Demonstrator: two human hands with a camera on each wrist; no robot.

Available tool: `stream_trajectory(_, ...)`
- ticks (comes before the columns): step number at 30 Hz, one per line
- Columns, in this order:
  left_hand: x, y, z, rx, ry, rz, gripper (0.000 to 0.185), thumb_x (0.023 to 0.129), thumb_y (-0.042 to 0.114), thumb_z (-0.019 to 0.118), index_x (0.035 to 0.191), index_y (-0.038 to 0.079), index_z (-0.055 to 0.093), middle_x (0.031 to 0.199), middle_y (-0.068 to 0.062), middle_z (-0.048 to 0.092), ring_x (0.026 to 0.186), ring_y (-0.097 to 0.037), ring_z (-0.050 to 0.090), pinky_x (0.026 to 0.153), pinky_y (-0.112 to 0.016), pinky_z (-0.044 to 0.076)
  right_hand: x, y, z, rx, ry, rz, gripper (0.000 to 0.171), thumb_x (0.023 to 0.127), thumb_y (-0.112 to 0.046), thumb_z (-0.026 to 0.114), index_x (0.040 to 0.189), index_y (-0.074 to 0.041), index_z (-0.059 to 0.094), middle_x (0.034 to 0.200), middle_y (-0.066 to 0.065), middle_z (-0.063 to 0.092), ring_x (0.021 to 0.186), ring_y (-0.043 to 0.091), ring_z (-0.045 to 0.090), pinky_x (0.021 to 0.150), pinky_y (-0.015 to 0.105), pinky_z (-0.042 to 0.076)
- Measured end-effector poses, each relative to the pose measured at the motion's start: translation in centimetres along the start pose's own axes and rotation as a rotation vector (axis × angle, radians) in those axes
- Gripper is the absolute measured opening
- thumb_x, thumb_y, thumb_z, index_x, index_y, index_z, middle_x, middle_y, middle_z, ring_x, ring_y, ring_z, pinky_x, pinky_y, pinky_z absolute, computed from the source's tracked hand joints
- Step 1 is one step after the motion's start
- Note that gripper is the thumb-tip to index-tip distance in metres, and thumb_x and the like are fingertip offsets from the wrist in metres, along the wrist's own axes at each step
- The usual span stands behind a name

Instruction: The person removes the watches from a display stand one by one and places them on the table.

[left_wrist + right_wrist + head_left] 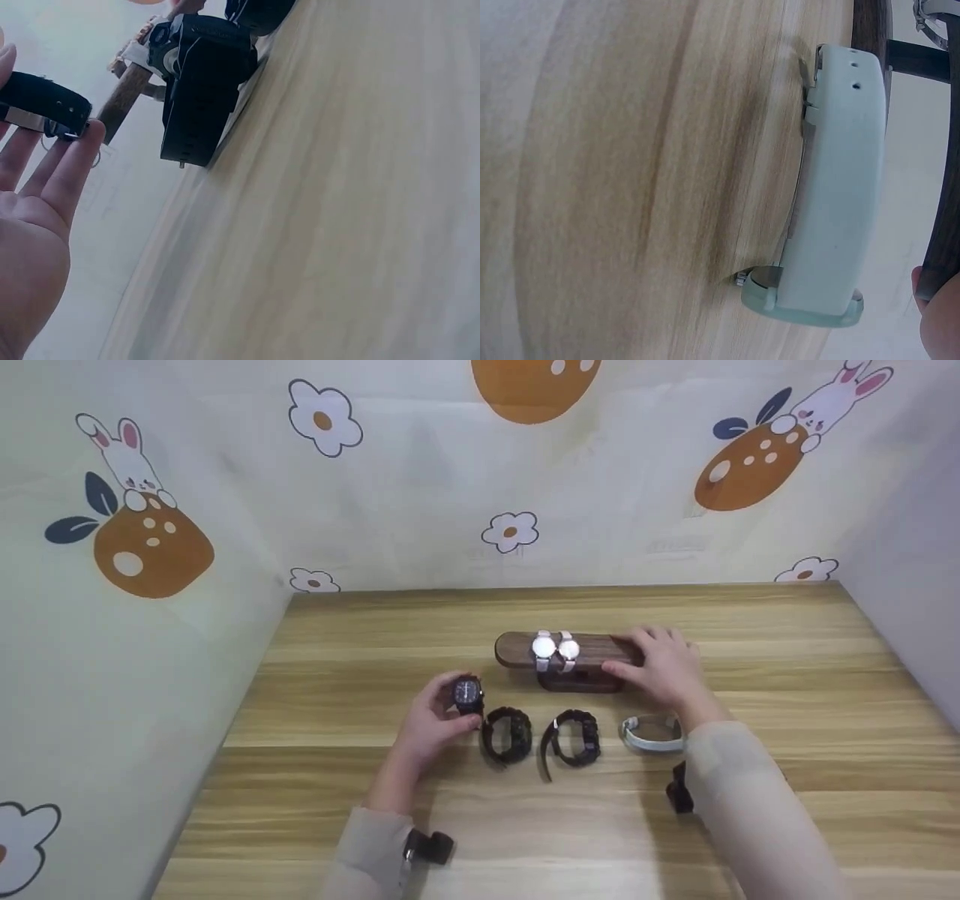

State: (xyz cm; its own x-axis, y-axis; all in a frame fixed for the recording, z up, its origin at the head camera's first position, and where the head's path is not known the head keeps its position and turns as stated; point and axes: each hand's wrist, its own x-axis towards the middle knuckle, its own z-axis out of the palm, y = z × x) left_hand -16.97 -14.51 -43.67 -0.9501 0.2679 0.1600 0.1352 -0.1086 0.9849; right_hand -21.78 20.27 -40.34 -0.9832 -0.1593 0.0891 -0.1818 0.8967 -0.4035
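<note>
My left hand (435, 720) is raised off the desk, fingers (71, 161) pinching a watch (467, 694). My right hand (664, 667) reaches forward, palm down, fingers resting on a stand (517, 649).

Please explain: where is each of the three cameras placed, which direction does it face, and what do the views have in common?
Head: looks forward and down at the table; both hands and sleeves show, left hand holding a black watch, right hand on the wooden stand.
Left wrist: low over the table; palm and fingers show.
Right wrist: low, facing the pale green watch; a fingertip shows.
Shared: all three show the stand.
</note>
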Motion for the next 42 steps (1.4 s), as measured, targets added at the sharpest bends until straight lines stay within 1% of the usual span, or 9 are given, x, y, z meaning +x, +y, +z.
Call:
stream_trajectory(3, -0.1, 0.1, 0.1, 0.034, -0.023, -0.010, 0.065, 0.069, -0.006, 0.073, 0.128, -0.002, 0.047, 0.133, -0.022, 0.048, 0.117, -0.032, 0.050, 0.094, -0.041, 0.046, 0.0, -0.1, 0.0, 0.005, -0.003, 0.005, 0.068, 0.081, -0.056, 0.062, 0.134, -0.016, 0.050, 0.137, 0.020, 0.042, 0.125, 0.045, 0.030, 0.098, 0.066, 0.020)
stream_trajectory(8, -0.3, 0.5, 0.3, 0.078, -0.108, 0.001, 0.063, 0.070, -0.003, 0.074, 0.128, -0.001, 0.049, 0.135, -0.021, 0.046, 0.117, -0.033, 0.050, 0.093, -0.045, 0.046, -0.1, -0.2, 0.0, 0.008, 0.001, 0.014, 0.068, 0.080, -0.057, 0.062, 0.134, -0.017, 0.050, 0.138, 0.020, 0.041, 0.127, 0.045, 0.029, 0.098, 0.066, 0.019)
stream_trajectory(10, -0.4, 0.6, 0.3, 0.111, -0.123, -0.005, 0.063, 0.070, 0.000, 0.076, 0.128, 0.001, 0.050, 0.134, -0.018, 0.048, 0.116, -0.031, 0.052, 0.092, -0.043, 0.047, -0.1, -0.2, 0.1, 0.006, 0.003, 0.016, 0.069, 0.080, -0.057, 0.062, 0.134, -0.017, 0.050, 0.137, 0.020, 0.042, 0.126, 0.045, 0.029, 0.098, 0.066, 0.019)
stream_trajectory(14, -0.5, 0.8, 0.5, 0.143, -0.129, -0.014, 0.061, 0.070, 0.001, 0.077, 0.126, -0.001, 0.051, 0.127, -0.017, 0.053, 0.112, -0.030, 0.054, 0.092, -0.039, 0.047, -0.1, -0.1, 0.1, 0.004, 0.008, 0.015, 0.067, 0.081, -0.055, 0.063, 0.134, -0.016, 0.049, 0.137, 0.021, 0.042, 0.126, 0.045, 0.030, 0.098, 0.066, 0.018)
stream_trajectory(18, -0.8, 1.0, 0.6, 0.146, -0.128, -0.021, 0.059, 0.070, -0.001, 0.076, 0.124, -0.002, 0.052, 0.123, -0.018, 0.056, 0.111, -0.031, 0.054, 0.093, -0.040, 0.047, -0.2, -0.1, 0.1, -0.003, 0.015, 0.009, 0.067, 0.081, -0.055, 0.062, 0.134, -0.016, 0.050, 0.136, 0.020, 0.043, 0.124, 0.044, 0.032, 0.097, 0.066, 0.020)
stream_trajectory(26, -1.2, 1.4, 1.0, 0.160, -0.147, -0.025, 0.059, 0.070, 0.001, 0.076, 0.124, 0.000, 0.052, 0.123, -0.017, 0.055, 0.112, -0.031, 0.053, 0.093, -0.042, 0.046, -0.2, -0.1, 0.3, -0.011, 0.022, 0.012, 0.066, 0.081, -0.055, 0.062, 0.134, -0.016, 0.049, 0.135, 0.020, 0.044, 0.123, 0.043, 0.033, 0.095, 0.064, 0.023)
stream_trajectory(33, -1.5, 1.0, 1.2, 0.152, -0.173, -0.065, 0.055, 0.072, 0.002, 0.075, 0.121, -0.004, 0.052, 0.121, -0.021, 0.056, 0.106, -0.034, 0.058, 0.087, -0.037, 0.050, -0.3, -0.2, 0.5, 0.001, 0.016, 0.017, 0.070, 0.080, -0.060, 0.060, 0.135, -0.018, 0.049, 0.136, 0.018, 0.043, 0.123, 0.041, 0.033, 0.096, 0.063, 0.024)
stream_trajectory(37, -1.5, 1.0, 1.4, 0.140, -0.179, -0.048, 0.055, 0.072, 0.002, 0.075, 0.120, -0.005, 0.051, 0.121, -0.022, 0.055, 0.110, -0.034, 0.055, 0.088, -0.036, 0.050, -0.3, -0.1, 0.4, 0.001, 0.018, 0.018, 0.070, 0.080, -0.061, 0.059, 0.135, -0.018, 0.049, 0.136, 0.018, 0.043, 0.123, 0.042, 0.033, 0.096, 0.063, 0.024)
stream_trajectory(42, -1.5, 1.3, 1.4, 0.114, -0.208, -0.030, 0.057, 0.072, -0.002, 0.074, 0.121, -0.010, 0.048, 0.122, -0.024, 0.053, 0.113, -0.036, 0.053, 0.090, -0.042, 0.048, -0.3, -0.2, 0.2, 0.005, 0.019, 0.012, 0.069, 0.081, -0.059, 0.060, 0.135, -0.017, 0.048, 0.136, 0.018, 0.044, 0.123, 0.041, 0.033, 0.094, 0.062, 0.025)
